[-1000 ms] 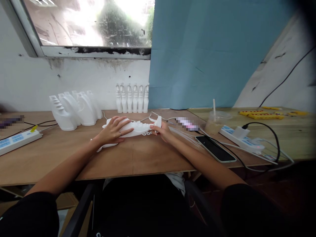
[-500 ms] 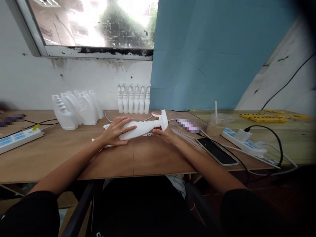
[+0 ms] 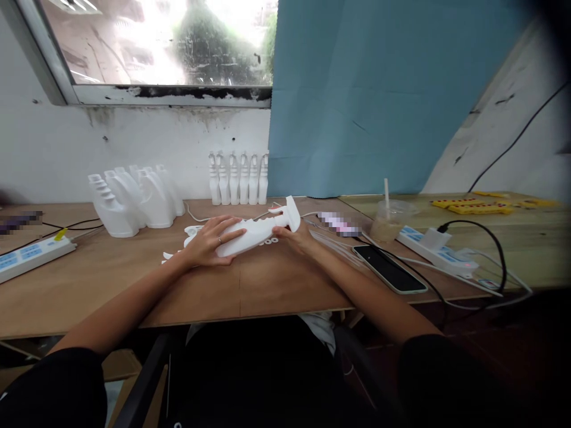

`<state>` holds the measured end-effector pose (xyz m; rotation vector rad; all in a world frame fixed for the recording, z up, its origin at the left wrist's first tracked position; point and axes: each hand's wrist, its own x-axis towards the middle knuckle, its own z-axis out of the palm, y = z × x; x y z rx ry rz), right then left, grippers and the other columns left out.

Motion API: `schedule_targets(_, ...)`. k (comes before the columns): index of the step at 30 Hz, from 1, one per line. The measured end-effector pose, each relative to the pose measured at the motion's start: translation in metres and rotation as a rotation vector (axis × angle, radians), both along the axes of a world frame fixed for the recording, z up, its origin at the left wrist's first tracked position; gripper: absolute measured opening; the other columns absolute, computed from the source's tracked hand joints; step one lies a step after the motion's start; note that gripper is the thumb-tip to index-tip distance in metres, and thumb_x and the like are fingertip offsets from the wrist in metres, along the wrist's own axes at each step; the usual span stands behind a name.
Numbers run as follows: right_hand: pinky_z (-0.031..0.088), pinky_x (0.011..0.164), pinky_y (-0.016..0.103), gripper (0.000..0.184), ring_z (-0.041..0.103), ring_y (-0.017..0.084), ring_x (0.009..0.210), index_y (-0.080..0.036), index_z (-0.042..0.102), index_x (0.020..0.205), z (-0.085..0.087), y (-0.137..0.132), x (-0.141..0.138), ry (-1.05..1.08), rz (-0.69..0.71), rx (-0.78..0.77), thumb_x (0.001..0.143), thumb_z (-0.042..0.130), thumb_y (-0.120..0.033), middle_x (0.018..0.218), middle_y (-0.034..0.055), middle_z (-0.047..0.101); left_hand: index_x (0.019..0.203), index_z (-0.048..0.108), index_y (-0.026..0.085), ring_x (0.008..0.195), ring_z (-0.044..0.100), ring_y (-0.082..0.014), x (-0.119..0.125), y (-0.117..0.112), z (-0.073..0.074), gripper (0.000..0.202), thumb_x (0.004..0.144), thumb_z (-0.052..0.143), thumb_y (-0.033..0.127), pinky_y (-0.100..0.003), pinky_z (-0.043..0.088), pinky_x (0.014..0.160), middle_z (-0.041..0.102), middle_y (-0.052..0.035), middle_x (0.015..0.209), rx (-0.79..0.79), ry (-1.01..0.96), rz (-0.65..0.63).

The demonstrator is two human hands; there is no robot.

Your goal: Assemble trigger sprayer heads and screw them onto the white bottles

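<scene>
A white spray bottle (image 3: 250, 236) lies tilted between my hands just above the table, its trigger head (image 3: 289, 214) pointing right. My left hand (image 3: 216, 241), with a ring on one finger, wraps round the bottle's body. At the neck and trigger head, my right hand (image 3: 297, 236) has its fingers closed, partly hidden by the head. Under the bottle, several small white rings (image 3: 268, 241) lie on the wood. More white trigger parts (image 3: 168, 255) show beside my left wrist, partly covered by the hand.
Several white spray bottles (image 3: 238, 181) stand in a row against the wall. White jug-like bottles (image 3: 154, 199) cluster at left. Power strips (image 3: 35, 258) lie at both sides. A phone (image 3: 390, 268), cables, a plastic cup (image 3: 387, 220) and yellow pieces (image 3: 473, 206) are at right.
The view has shifted slightly. The bottle's trigger head has tilted a little upward and turned in my right hand; both hands keep their hold.
</scene>
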<state>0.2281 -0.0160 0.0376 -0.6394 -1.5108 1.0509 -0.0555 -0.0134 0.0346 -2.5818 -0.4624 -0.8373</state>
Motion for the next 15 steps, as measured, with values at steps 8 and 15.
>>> schedule_targets(8,0.047,0.05,0.027,0.053,0.055,0.015,0.068,-0.024,0.056,0.113,-0.001,-0.001,0.0,0.122,0.141,-0.067,0.067,0.078,-0.037,0.092,0.0027,0.06,0.146,0.035,0.032,0.135,0.036,-0.0348,0.003,-0.007,0.008,0.071,0.083,0.067,0.041,-0.053,0.034,0.106,0.033,-0.0124,0.152,-0.002,0.005,0.036)
schedule_targets(15,0.056,0.065,0.032,0.043,0.06,0.019,0.087,-0.023,0.058,0.106,0.006,-0.003,0.009,0.133,0.213,-0.06,0.069,0.076,-0.036,0.105,0.0045,0.06,0.15,0.029,0.025,0.12,0.054,-0.0331,0.001,-0.001,0.017,0.066,0.092,0.054,0.042,-0.048,0.045,0.095,0.055,-0.0138,0.136,-0.402,-0.23,0.22)
